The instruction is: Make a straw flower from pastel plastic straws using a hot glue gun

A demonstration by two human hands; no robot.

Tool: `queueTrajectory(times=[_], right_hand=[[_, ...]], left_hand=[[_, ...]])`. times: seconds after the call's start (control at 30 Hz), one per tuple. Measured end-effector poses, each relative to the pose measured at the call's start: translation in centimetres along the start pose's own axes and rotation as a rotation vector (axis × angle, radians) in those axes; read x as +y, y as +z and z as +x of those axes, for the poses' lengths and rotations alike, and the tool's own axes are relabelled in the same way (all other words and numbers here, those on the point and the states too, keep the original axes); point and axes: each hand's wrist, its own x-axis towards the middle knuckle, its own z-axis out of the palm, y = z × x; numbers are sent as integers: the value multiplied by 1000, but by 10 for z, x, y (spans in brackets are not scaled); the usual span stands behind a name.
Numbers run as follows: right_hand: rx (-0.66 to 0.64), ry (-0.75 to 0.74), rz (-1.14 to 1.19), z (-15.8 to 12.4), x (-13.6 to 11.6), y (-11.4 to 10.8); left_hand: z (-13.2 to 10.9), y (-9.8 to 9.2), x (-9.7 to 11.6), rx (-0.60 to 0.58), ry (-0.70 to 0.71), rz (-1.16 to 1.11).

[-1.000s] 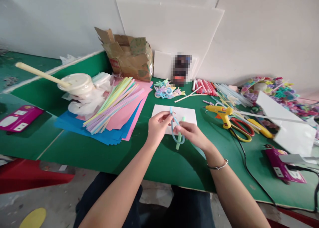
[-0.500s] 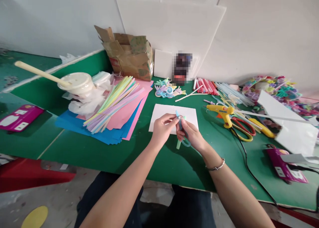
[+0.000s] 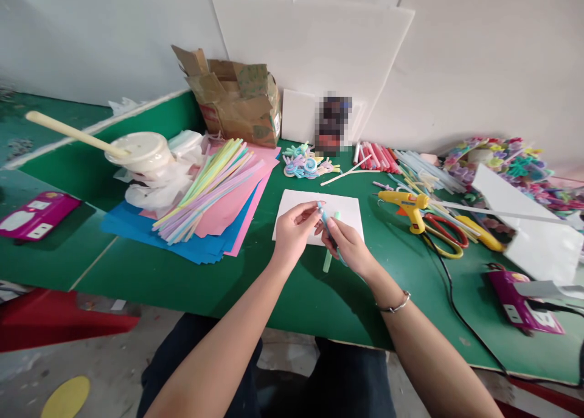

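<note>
Over a white board (image 3: pixel 292 220), my left hand (image 3: pixel 294 226) pinches the upper end of a light blue pipe cleaner (image 3: pixel 322 211) between thumb and fingers. My right hand (image 3: pixel 349 244) is closed round the same pipe cleaner lower down, with a bent length of it showing beneath the fingers. A pale green pipe cleaner (image 3: pixel 327 261) lies partly under my right hand, its middle hidden. On my right wrist is a metal bracelet.
To the right lie a yellow glue gun (image 3: pixel 406 204) with a black cord and red-and-yellow-handled scissors (image 3: pixel 449 235). Pipe cleaners (image 3: pixel 207 193) rest on coloured sheets at left. A cardboard box (image 3: pixel 241 111), curled pieces (image 3: pixel 303 162) and a lidded cup (image 3: pixel 139 150) stand farther back.
My left hand has shifted slightly left along the tip of the blue pipe cleaner. The loop below my right hand now shows as a narrower bend.
</note>
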Motion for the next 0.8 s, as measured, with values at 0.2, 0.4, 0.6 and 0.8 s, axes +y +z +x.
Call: queueTrajectory(times=[0.2, 0.4, 0.6, 0.8], right_hand=[[74, -98, -176, -2, 8, -1], [78, -95, -179, -3, 5, -1], [57, -93, -243, -3, 2, -2], [29, -76, -244, -3, 2, -3]], left_hand=[[-1, -1, -1, -80, 1, 29], [-1, -1, 0, -87, -25, 30], [-2, 0, -1, -74, -37, -3], [-1, 0, 0, -50, -67, -36]])
